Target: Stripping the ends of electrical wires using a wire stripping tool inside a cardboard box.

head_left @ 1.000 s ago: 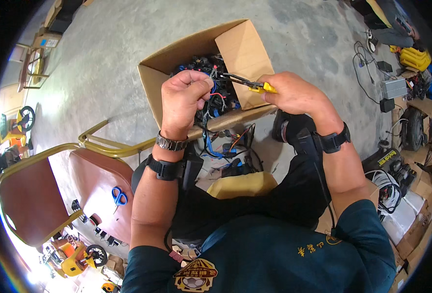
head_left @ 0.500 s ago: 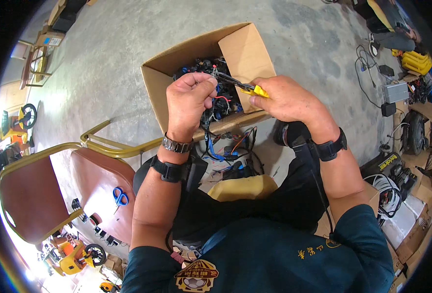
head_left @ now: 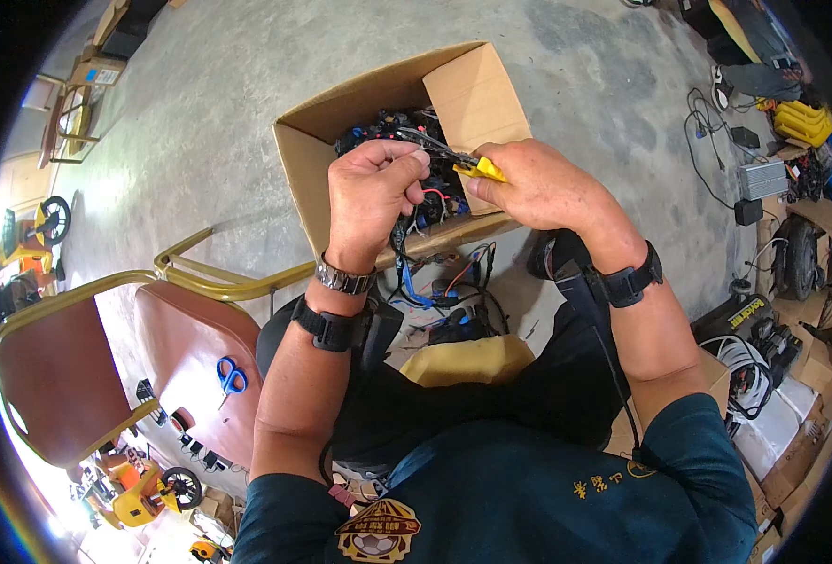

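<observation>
My left hand [head_left: 373, 188] is closed in a pinch on a bundle of wires [head_left: 402, 246], over a cardboard box [head_left: 480, 94]. Dark and blue strands hang from it across the box's near edge, and a short red wire shows beside the fingers. In my right hand [head_left: 547, 183] is a pair of yellow-handled pliers [head_left: 479, 168], gripped by the handles. Their dark jaws point left toward my left fingertips; whether they bite on a wire is too small to tell. Inside the box lies a heap of black wiring and connectors [head_left: 397, 127].
More cables [head_left: 472, 282] lie between my legs below the box. At left stands a chair [head_left: 200, 329] with blue scissors [head_left: 232, 378] on its brown pad. A grey metal unit [head_left: 763, 179], cords and a tyre [head_left: 795, 254] sit at right. Another person's foot [head_left: 720, 87] shows at far right.
Both hands stay over the box. The pliers and my right hand have shifted slightly left, nearer my left fingers. The other person's foot at far right has moved.
</observation>
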`<state>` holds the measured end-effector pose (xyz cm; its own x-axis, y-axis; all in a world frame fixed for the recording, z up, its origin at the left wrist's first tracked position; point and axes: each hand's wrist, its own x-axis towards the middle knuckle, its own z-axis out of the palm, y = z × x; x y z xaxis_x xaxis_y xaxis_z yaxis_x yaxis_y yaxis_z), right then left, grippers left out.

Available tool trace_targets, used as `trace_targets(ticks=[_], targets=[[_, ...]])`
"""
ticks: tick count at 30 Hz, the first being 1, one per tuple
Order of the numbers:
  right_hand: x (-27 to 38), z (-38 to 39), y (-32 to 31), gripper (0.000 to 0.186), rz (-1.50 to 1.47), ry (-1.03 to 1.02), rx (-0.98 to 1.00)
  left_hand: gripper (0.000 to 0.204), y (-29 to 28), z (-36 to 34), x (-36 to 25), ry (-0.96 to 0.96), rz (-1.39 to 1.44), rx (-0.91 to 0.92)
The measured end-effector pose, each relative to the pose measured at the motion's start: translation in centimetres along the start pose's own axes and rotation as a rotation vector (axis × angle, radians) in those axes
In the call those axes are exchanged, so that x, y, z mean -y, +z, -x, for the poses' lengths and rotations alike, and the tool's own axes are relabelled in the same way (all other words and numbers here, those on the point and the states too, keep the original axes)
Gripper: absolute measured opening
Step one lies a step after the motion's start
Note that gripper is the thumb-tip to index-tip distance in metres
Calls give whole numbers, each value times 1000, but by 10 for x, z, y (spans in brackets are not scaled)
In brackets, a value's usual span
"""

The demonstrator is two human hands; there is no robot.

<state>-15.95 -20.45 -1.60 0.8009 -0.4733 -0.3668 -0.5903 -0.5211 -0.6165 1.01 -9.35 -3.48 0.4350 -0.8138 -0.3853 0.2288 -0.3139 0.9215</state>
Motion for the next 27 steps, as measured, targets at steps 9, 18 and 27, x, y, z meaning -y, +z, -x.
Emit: trace_targets(ticks=[9, 18, 27], targets=[[0, 0, 1, 32, -1, -12, -28, 10, -2, -2, 3, -19, -28, 9], [3, 1, -3, 30, 41, -5, 0, 9, 0, 0, 1, 5, -100, 9], [1, -1, 0, 32, 75, -63, 5, 12, -4, -2, 2, -5, -105, 14]])
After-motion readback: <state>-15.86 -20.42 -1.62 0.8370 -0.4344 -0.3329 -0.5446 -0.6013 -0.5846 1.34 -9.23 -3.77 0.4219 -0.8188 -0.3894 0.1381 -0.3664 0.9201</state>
